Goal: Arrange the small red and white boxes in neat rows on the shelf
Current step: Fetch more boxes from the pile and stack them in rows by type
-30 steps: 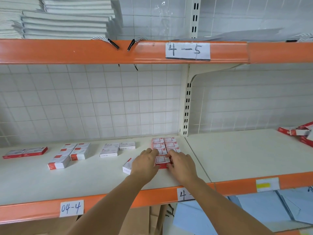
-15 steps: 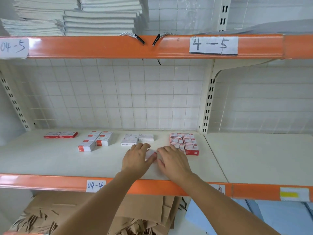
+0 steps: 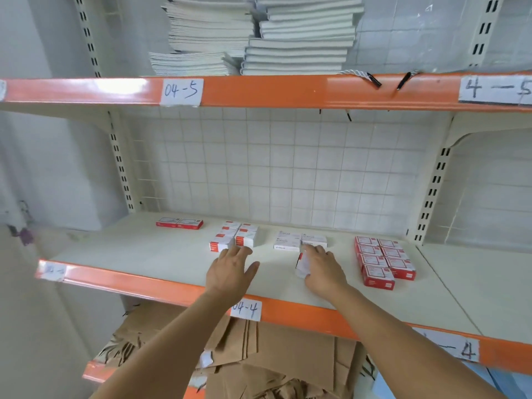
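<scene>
On the shelf (image 3: 161, 254), the right hand (image 3: 324, 269) gripped a small white box (image 3: 301, 264), fingers curled round it, just near of 2 white boxes (image 3: 299, 241) lying side by side. The left hand (image 3: 230, 269) reached with its fingers straight and spread apart, fingertips just near a cluster of red and white boxes (image 3: 234, 236). At far left lay 2 flat red boxes (image 3: 180, 223). On the right, 8 red boxes (image 3: 384, 260) stood in 2 neat rows.
</scene>
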